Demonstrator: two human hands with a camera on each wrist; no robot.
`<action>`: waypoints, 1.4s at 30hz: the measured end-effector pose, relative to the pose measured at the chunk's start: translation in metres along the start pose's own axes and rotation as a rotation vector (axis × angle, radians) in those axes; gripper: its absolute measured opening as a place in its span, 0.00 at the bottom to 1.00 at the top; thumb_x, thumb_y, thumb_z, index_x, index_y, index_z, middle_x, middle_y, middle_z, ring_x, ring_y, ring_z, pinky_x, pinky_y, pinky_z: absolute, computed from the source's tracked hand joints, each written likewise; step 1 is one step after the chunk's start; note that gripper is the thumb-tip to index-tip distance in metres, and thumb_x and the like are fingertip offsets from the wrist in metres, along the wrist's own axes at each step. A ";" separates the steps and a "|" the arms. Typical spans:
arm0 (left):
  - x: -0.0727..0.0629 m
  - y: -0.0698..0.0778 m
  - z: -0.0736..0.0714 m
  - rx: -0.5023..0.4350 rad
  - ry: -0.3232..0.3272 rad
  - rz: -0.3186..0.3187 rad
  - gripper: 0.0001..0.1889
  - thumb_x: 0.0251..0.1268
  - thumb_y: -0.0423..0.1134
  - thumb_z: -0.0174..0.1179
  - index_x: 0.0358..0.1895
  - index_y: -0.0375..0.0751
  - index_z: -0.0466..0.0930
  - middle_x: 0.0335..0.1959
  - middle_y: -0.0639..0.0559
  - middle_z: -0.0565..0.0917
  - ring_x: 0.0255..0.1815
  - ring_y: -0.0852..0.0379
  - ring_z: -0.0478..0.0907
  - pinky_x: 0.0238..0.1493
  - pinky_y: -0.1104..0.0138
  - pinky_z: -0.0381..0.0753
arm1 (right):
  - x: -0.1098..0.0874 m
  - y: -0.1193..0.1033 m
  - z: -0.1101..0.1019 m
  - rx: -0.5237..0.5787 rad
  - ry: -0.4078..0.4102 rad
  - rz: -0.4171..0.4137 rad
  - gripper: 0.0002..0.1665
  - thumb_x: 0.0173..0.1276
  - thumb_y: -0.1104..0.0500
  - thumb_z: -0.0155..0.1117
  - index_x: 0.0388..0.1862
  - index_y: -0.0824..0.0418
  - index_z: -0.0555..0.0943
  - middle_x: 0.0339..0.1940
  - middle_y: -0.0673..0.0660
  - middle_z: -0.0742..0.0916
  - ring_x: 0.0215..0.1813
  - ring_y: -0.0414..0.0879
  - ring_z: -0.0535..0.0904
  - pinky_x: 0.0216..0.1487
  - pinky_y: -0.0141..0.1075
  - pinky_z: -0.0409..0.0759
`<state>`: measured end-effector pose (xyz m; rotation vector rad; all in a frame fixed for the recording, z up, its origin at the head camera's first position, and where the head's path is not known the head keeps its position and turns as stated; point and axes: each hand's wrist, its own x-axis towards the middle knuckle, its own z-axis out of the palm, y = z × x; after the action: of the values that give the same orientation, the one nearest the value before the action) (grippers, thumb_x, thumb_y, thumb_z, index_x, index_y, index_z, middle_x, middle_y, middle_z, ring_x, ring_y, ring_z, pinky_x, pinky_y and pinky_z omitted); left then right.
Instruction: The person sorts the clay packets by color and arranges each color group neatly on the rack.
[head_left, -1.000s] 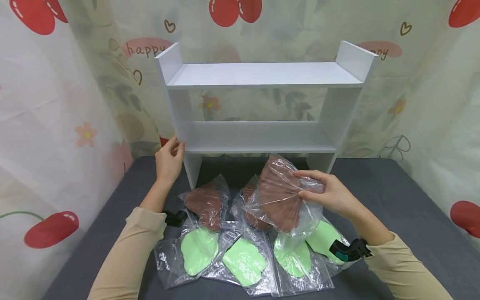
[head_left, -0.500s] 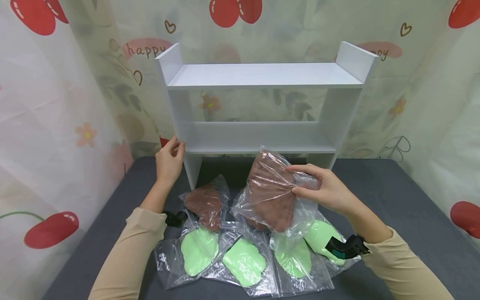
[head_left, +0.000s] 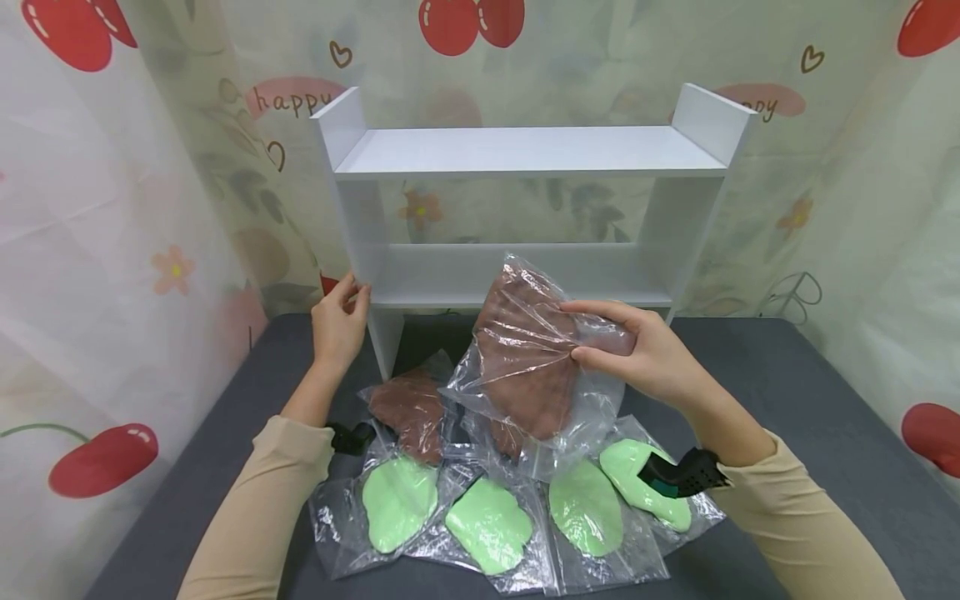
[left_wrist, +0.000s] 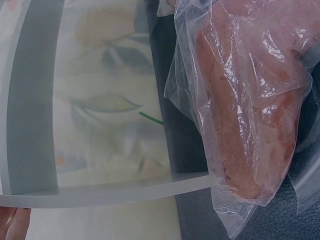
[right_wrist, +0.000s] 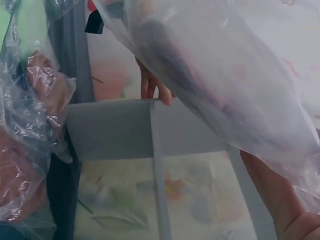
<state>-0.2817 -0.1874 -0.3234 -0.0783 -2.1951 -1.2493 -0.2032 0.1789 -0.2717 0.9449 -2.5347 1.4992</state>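
Note:
In the head view my right hand pinches a clear plastic bag with a flat brown slab in it, raised in front of the lower shelf board. The plastic gathers in creases at the thumb and fingers. My left hand touches the left side panel of a white shelf unit with its fingertips. In the right wrist view that hand shows at the panel's edge. Another bagged brown piece lies below the shelf at left. A further brown piece is mostly hidden under the held bag.
Several clear zip bags with pale green pieces lie in a row along the front of the dark grey table, some overlapping. Printed cloth walls surround the table. A thin looped cord hangs behind at the right.
My right hand has lifted the bagged brown slab up and to the left, now overlapping the lower shelf board. More of the green pieces at right shows. My left hand stays where it was.

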 end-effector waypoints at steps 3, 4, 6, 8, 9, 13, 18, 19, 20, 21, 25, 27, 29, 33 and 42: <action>0.000 0.000 0.000 0.000 -0.004 0.002 0.20 0.68 0.36 0.53 0.62 0.41 0.73 0.51 0.33 0.81 0.48 0.38 0.81 0.47 0.51 0.80 | 0.004 -0.005 0.000 0.029 0.010 -0.006 0.31 0.62 0.65 0.64 0.65 0.61 0.70 0.66 0.61 0.71 0.36 0.29 0.83 0.35 0.27 0.81; 0.000 0.000 0.000 -0.001 -0.005 0.002 0.20 0.68 0.36 0.53 0.63 0.41 0.72 0.52 0.33 0.81 0.48 0.38 0.81 0.48 0.51 0.80 | 0.005 -0.006 0.000 0.038 0.015 -0.008 0.31 0.62 0.65 0.64 0.65 0.62 0.70 0.65 0.61 0.71 0.41 0.29 0.83 0.36 0.27 0.81; 0.000 -0.001 0.000 -0.003 -0.006 0.003 0.20 0.68 0.36 0.53 0.63 0.41 0.72 0.52 0.33 0.81 0.49 0.38 0.81 0.48 0.51 0.80 | 0.009 -0.010 -0.001 0.054 0.024 -0.017 0.30 0.62 0.65 0.63 0.65 0.62 0.70 0.66 0.61 0.71 0.49 0.31 0.82 0.42 0.27 0.81; 0.000 -0.001 0.000 -0.004 -0.005 0.004 0.20 0.68 0.36 0.53 0.63 0.41 0.72 0.52 0.33 0.81 0.49 0.38 0.81 0.48 0.51 0.80 | 0.012 -0.013 -0.002 0.061 0.035 -0.027 0.30 0.62 0.65 0.63 0.65 0.62 0.70 0.66 0.61 0.71 0.50 0.31 0.81 0.44 0.26 0.81; 0.000 -0.001 0.000 -0.004 -0.004 0.004 0.20 0.68 0.36 0.53 0.63 0.41 0.72 0.52 0.33 0.81 0.49 0.38 0.81 0.49 0.51 0.80 | 0.014 -0.015 -0.002 0.062 0.042 -0.032 0.30 0.62 0.65 0.63 0.65 0.62 0.70 0.66 0.61 0.72 0.50 0.31 0.81 0.45 0.26 0.80; 0.000 -0.002 0.001 -0.005 -0.002 0.005 0.20 0.68 0.36 0.53 0.62 0.40 0.73 0.51 0.33 0.81 0.49 0.38 0.81 0.49 0.51 0.80 | 0.022 -0.022 -0.004 0.069 0.076 -0.046 0.31 0.61 0.66 0.64 0.64 0.62 0.70 0.66 0.59 0.72 0.49 0.31 0.82 0.43 0.26 0.81; 0.001 -0.003 0.001 -0.001 0.006 0.006 0.19 0.68 0.36 0.53 0.61 0.39 0.74 0.51 0.33 0.81 0.49 0.38 0.81 0.48 0.51 0.80 | 0.033 -0.031 -0.005 0.093 0.109 -0.063 0.31 0.61 0.66 0.64 0.64 0.61 0.71 0.66 0.57 0.72 0.47 0.31 0.83 0.41 0.26 0.81; 0.001 -0.002 0.001 -0.001 0.008 0.005 0.19 0.68 0.36 0.53 0.61 0.39 0.74 0.51 0.33 0.81 0.49 0.38 0.81 0.48 0.51 0.80 | 0.035 -0.033 -0.005 0.096 0.113 -0.069 0.31 0.61 0.66 0.64 0.64 0.61 0.71 0.66 0.57 0.72 0.47 0.31 0.83 0.42 0.26 0.81; 0.001 -0.002 0.001 0.000 0.010 0.006 0.19 0.68 0.36 0.53 0.61 0.39 0.74 0.50 0.33 0.81 0.49 0.38 0.81 0.48 0.51 0.80 | 0.037 -0.035 -0.005 0.106 0.116 -0.072 0.31 0.61 0.65 0.64 0.65 0.60 0.71 0.66 0.58 0.73 0.47 0.31 0.83 0.43 0.26 0.81; 0.001 -0.002 0.001 -0.001 0.011 0.007 0.19 0.68 0.36 0.53 0.61 0.39 0.74 0.50 0.33 0.81 0.49 0.38 0.81 0.48 0.51 0.80 | 0.038 -0.037 -0.005 0.112 0.121 -0.077 0.31 0.61 0.65 0.64 0.65 0.60 0.71 0.66 0.58 0.73 0.47 0.31 0.83 0.44 0.26 0.81; 0.001 -0.001 0.001 -0.003 0.007 0.007 0.20 0.68 0.36 0.53 0.62 0.39 0.73 0.51 0.33 0.81 0.49 0.38 0.81 0.49 0.51 0.80 | 0.046 -0.043 -0.006 0.148 0.129 -0.087 0.31 0.61 0.64 0.64 0.65 0.58 0.71 0.65 0.59 0.73 0.46 0.33 0.84 0.44 0.27 0.81; 0.000 -0.001 0.001 0.005 -0.002 0.003 0.20 0.68 0.37 0.53 0.63 0.41 0.72 0.52 0.34 0.81 0.50 0.39 0.81 0.49 0.51 0.80 | 0.050 -0.045 -0.006 0.173 0.131 -0.091 0.30 0.62 0.64 0.64 0.65 0.58 0.71 0.64 0.60 0.73 0.45 0.34 0.84 0.44 0.27 0.81; 0.000 -0.001 0.001 0.014 -0.012 0.000 0.21 0.69 0.38 0.53 0.64 0.43 0.71 0.53 0.35 0.80 0.50 0.39 0.81 0.49 0.51 0.80 | 0.055 -0.047 -0.005 0.207 0.133 -0.092 0.30 0.62 0.65 0.64 0.64 0.58 0.71 0.63 0.61 0.74 0.44 0.35 0.85 0.44 0.28 0.81; 0.000 -0.001 0.000 0.026 -0.013 0.000 0.21 0.69 0.39 0.53 0.65 0.44 0.70 0.54 0.36 0.80 0.50 0.39 0.81 0.47 0.51 0.80 | 0.066 -0.052 -0.004 0.219 0.154 -0.078 0.30 0.62 0.63 0.64 0.64 0.55 0.72 0.59 0.60 0.78 0.43 0.37 0.86 0.43 0.28 0.82; 0.000 -0.002 0.001 0.016 -0.004 -0.007 0.22 0.69 0.38 0.53 0.65 0.43 0.70 0.53 0.35 0.81 0.49 0.39 0.81 0.48 0.51 0.80 | 0.093 -0.070 -0.001 0.330 0.223 -0.074 0.29 0.59 0.65 0.66 0.61 0.53 0.75 0.60 0.56 0.78 0.41 0.37 0.85 0.40 0.27 0.81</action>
<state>-0.2831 -0.1876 -0.3250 -0.0670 -2.2105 -1.2355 -0.2423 0.1114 -0.1854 0.8353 -2.1186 1.9170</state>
